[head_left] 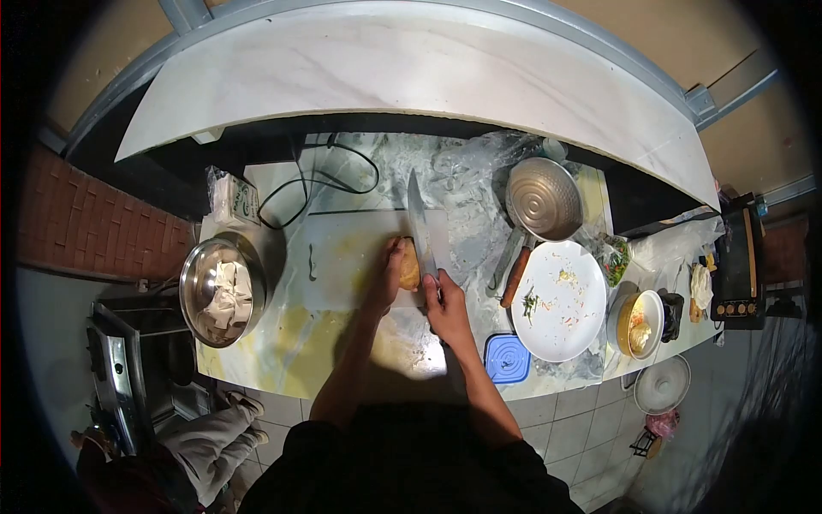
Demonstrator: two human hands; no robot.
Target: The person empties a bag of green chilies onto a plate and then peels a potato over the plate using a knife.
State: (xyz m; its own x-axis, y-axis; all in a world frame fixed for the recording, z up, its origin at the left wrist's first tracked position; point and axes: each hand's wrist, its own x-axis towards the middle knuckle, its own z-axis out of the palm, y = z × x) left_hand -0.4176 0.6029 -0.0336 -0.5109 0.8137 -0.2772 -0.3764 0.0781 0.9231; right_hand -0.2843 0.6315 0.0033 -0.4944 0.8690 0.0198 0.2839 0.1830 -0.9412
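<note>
On a white cutting board [334, 257] lies a golden-brown piece of food [409, 265], possibly bread. My left hand [392, 272] grips it from its left side, fingers curled over it. My right hand [445, 304] is closed round the handle of a large knife [418, 214]. The blade points away from me and stands along the right side of the food; whether it touches the food is hard to tell. A small dark strip [312, 262] lies on the board's left part.
Left: a steel bowl [190, 295] with white pieces, a package [233, 199] and a black cable [300, 178]. Right: a pan [545, 199], a white plate [556, 330] with scraps, a blue lid [507, 358] and a yellow-white bowl [651, 310]. A person [201, 445] is at lower left.
</note>
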